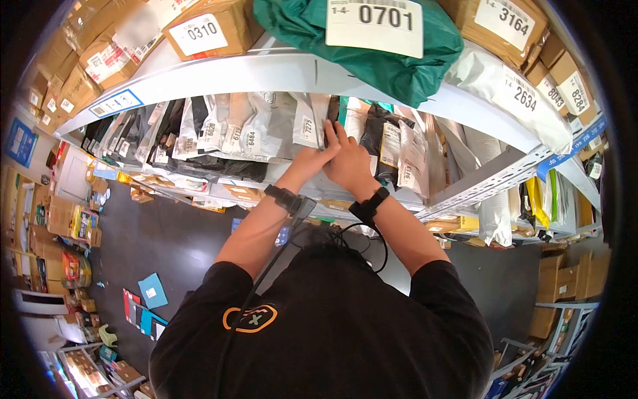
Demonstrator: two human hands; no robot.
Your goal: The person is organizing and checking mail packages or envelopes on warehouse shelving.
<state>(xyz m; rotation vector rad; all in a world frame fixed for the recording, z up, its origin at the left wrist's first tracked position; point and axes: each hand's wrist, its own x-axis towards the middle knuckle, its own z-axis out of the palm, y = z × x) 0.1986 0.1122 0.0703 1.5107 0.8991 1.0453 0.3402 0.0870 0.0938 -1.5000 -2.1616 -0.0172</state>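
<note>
My hands meet at the middle shelf, in front of a row of upright parcel bags. My right hand [350, 162] points into the row with its fingers stretched out and slightly apart, just right of a pale bag labelled 7275 [307, 128]. Beside it, partly behind the right hand, is my left hand [311, 161]; its fingertips are hidden, so its grip does not show. To the right stand a black bag [376, 133] and a white bag labelled 9413 [412, 163]. Left of my hands are grey-white bags labelled 6484 [254, 136] and 6119 [235, 133].
Above, the upper shelf's white edge [232, 72] crosses the view. A green bag labelled 0701 [292, 26] overhangs it, between boxes labelled 0310 [201, 34] and 3164 [508, 23]. Flat coloured folders lie on the dark floor [126, 233]. More racks stand around.
</note>
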